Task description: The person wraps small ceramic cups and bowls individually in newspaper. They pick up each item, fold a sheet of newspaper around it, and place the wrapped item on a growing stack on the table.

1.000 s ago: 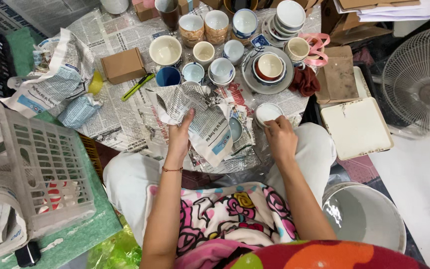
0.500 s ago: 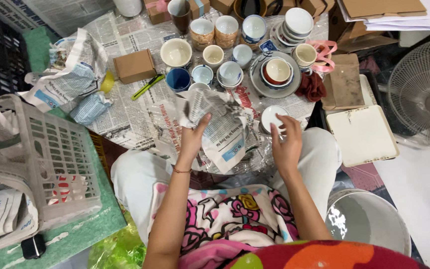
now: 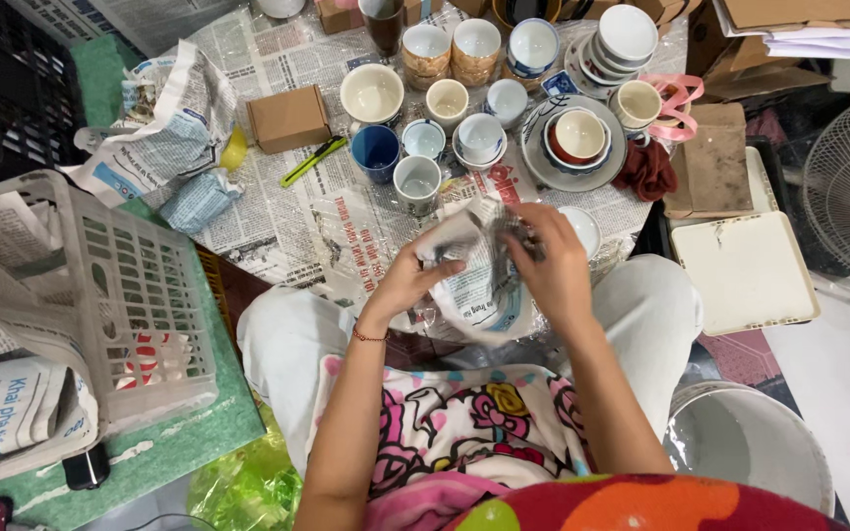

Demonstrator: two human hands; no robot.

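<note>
Fingers of both hands, left hand and right hand, now clenched on newspaper sheet, closer together than a second ago. White bowl no longer held, resting just right. Sheet being bunched.

Both arms are bare from elbow to fingers, with no sleeves showing. The left hand has a thin red bracelet around its wrist; the right hand wears nothing. White trousers cover both legs. The top is white with a bold cartoon print in pink, black and yellow, and has a pink hem.
</note>
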